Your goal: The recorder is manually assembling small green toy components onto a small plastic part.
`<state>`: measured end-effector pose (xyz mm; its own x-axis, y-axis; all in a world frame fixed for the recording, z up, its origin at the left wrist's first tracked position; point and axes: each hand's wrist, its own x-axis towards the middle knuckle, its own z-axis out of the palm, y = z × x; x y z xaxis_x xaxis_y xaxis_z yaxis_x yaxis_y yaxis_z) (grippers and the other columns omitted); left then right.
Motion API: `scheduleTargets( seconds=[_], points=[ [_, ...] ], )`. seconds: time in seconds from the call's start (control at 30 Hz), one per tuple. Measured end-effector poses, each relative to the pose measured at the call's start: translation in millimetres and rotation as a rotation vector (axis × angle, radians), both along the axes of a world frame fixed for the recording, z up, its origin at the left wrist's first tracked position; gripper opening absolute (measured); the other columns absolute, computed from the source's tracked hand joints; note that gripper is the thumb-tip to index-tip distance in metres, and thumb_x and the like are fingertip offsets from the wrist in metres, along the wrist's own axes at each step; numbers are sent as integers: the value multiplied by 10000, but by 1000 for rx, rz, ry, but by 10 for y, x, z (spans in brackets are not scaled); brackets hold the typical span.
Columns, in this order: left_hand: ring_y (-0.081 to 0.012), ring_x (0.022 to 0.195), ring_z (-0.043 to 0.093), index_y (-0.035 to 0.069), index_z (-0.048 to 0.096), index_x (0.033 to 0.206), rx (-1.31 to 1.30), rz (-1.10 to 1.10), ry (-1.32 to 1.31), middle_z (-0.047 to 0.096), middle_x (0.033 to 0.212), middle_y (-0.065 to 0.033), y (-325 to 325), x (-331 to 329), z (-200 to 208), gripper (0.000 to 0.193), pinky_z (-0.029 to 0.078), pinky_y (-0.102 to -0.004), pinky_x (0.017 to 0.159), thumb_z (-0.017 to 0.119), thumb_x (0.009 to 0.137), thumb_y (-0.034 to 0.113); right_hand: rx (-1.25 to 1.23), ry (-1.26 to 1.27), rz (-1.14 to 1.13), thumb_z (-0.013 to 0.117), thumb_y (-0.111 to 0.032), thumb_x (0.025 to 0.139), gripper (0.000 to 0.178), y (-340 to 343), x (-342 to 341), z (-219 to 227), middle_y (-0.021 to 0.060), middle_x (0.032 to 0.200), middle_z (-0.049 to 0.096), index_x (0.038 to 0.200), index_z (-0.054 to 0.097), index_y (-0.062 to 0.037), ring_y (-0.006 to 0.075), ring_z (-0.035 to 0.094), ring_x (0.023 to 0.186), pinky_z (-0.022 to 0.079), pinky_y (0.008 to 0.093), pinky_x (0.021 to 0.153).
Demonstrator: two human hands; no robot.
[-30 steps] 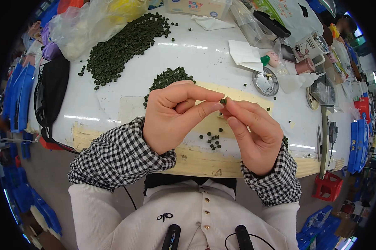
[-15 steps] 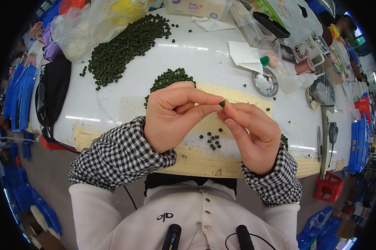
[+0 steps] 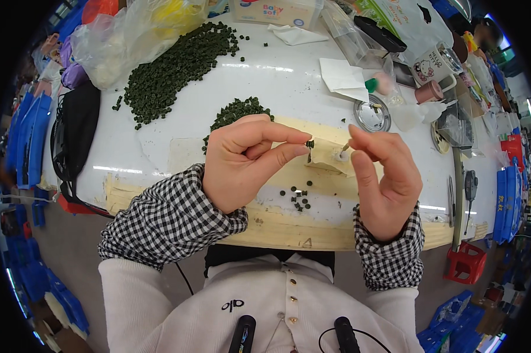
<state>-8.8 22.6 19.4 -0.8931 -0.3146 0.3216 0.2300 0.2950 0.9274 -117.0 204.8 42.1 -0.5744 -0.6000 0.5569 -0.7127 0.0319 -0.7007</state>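
My left hand [image 3: 242,162] is closed in a pinch, with a small dark green spool-shaped piece [image 3: 310,143] at the tips of thumb and forefinger. Across from it, my right hand [image 3: 392,176] has thumb and forefinger apart. Between these two fingers comes the upper end of a thin stick [image 3: 346,145], which stands tilted in a small white patch on a crumpled yellowish block [image 3: 326,157]. Whether the fingers touch the stick is hard to see. A small heap of green pieces [image 3: 242,110] lies beyond my left hand, and several loose ones [image 3: 301,200] lie below the block.
A large pile of green pieces [image 3: 180,67] spreads at the far left beside clear plastic bags [image 3: 115,50]. To the right are a round metal lid [image 3: 372,113], white paper [image 3: 343,79], a mug [image 3: 430,66] and a screwdriver-like tool [image 3: 470,187]. A black bag [image 3: 77,129] hangs over the left edge.
My right hand has let go of the green piece and moved right, toward the thin stick. My left hand stays nearly in place with the piece. The stick and block have come into view.
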Motion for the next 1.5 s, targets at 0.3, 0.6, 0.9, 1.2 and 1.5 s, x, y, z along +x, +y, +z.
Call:
scheduleTargets(
  seconds=[0.3, 0.6, 0.9, 1.2, 1.5],
  points=[
    [-46, 566, 331, -5, 696, 950, -4, -7, -19, 333, 586, 68, 11, -17, -6, 182, 315, -207, 560, 710, 774, -48, 270, 78, -107, 712, -85, 790, 135, 66, -215, -39, 65, 734, 602, 889, 665, -6, 167, 554, 655, 424, 277, 561],
    [-48, 563, 327, 13, 705, 948, 34, -40, -42, 331, 593, 69, 48, -13, -16, 188, 306, -210, 550, 720, 769, -38, 20, 118, -194, 689, -26, 805, 62, 105, -141, 105, 76, 751, 599, 845, 656, 8, 163, 550, 680, 439, 269, 618],
    [-56, 552, 313, 35, 716, 933, -27, -155, -80, 322, 544, 77, 93, -27, -39, 179, 276, -235, 544, 739, 760, -6, -131, -253, 216, 518, -75, 959, 127, 60, -1, -49, 104, 907, 617, 1011, 528, 41, 138, 621, 838, 502, 254, 774],
    [-63, 545, 294, 51, 721, 937, -49, -168, -81, 307, 527, 79, 94, -29, -50, 176, 259, -244, 545, 742, 765, 18, -89, -223, 247, 503, -59, 963, 99, 55, -3, -92, 106, 913, 618, 992, 520, 34, 152, 655, 860, 534, 259, 752],
    [-61, 551, 293, 49, 720, 941, -44, -168, -84, 313, 531, 79, 94, -23, -48, 176, 253, -244, 542, 738, 769, 14, -75, -186, 243, 512, -52, 958, 88, 55, -7, -101, 108, 916, 616, 981, 522, 33, 151, 654, 845, 536, 257, 744]
  ],
)
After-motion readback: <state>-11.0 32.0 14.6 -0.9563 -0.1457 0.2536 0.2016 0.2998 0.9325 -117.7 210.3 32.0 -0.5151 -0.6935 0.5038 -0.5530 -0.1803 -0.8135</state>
